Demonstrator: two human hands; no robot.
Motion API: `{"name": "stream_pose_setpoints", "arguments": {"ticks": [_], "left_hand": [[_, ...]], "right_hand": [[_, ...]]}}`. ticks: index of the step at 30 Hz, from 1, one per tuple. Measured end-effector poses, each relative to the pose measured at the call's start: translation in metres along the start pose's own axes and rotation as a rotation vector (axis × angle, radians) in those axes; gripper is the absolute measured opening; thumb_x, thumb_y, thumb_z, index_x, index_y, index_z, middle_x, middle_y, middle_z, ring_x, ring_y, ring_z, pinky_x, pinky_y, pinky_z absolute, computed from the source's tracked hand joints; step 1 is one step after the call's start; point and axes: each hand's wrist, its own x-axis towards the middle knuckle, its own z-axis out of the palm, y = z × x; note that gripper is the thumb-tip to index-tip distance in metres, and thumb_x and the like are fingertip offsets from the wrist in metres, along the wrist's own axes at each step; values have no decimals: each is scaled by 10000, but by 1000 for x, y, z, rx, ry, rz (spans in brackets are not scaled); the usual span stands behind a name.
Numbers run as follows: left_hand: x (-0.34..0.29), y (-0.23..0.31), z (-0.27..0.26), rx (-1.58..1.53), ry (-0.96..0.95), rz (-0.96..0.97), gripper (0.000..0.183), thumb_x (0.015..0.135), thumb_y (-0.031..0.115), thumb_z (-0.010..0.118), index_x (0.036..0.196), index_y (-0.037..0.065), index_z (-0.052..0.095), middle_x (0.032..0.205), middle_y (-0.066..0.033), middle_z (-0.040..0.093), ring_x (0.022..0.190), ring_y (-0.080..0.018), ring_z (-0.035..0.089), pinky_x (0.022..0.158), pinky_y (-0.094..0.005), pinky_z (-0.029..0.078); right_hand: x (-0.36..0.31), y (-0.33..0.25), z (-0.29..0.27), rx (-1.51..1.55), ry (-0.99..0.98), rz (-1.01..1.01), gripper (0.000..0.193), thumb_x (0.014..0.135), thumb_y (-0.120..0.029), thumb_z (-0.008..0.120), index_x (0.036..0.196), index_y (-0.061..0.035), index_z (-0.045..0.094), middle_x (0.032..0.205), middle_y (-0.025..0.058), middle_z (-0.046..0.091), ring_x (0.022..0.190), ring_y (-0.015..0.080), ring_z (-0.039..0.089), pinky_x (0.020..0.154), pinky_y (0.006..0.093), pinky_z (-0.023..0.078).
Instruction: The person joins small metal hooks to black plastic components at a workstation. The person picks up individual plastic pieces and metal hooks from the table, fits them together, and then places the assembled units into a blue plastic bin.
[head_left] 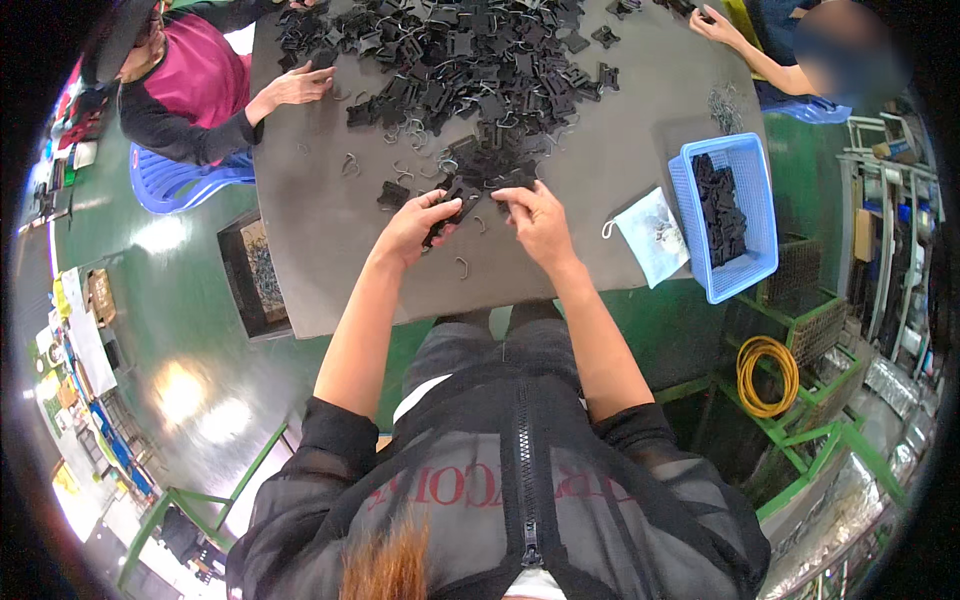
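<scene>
My left hand [408, 228] grips a black plastic part [460, 190] between thumb and fingers, just over the near side of the grey table [350, 260]. To its right, my right hand [541, 228] has its fingers curled in a pinch against the near end of the heap; what they hold is too small to make out. A large heap of black plastic parts [450, 85] spreads away from my hands, with bent metal hooks among them. One loose hook [462, 268] lies below my hands, and a single black part [393, 195] rests left of my left hand.
At the table's right edge stands a blue basket [708, 283] holding black parts, beside a pale cloth [655, 250] with a loop. Small metal pieces [725, 108] lie behind it. Co-workers' hands [298, 86] reach in from far left and far right. A yellow hose coil [767, 376] hangs lower right.
</scene>
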Motion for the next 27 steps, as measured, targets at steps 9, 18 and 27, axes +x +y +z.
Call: {"name": "stream_pose_setpoints", "arguments": {"ticks": [9,18,27], "left_hand": [[-23,-5,54,140,109,179,141,846,181,652,942,106,581,722,65,524,615,-14,453,508,-178,336],[-32,-16,72,397,178,264,193,827,166,656,972,59,587,718,54,516,644,-29,437,582,-196,361],[-21,-24,65,-259,81,102,191,853,167,650,996,111,535,747,48,541,621,-47,470,482,-197,332]], "right_hand": [[10,-6,-34,548,-320,660,379,887,-410,568,976,-56,670,790,25,635,627,126,606,473,238,439],[19,-7,-57,611,-542,551,234,832,-277,680,924,-64,650,776,-8,621,647,78,586,495,215,411],[25,-15,-60,508,-422,517,162,852,-214,650,902,-60,638,808,-15,622,680,70,575,558,212,429]]}}
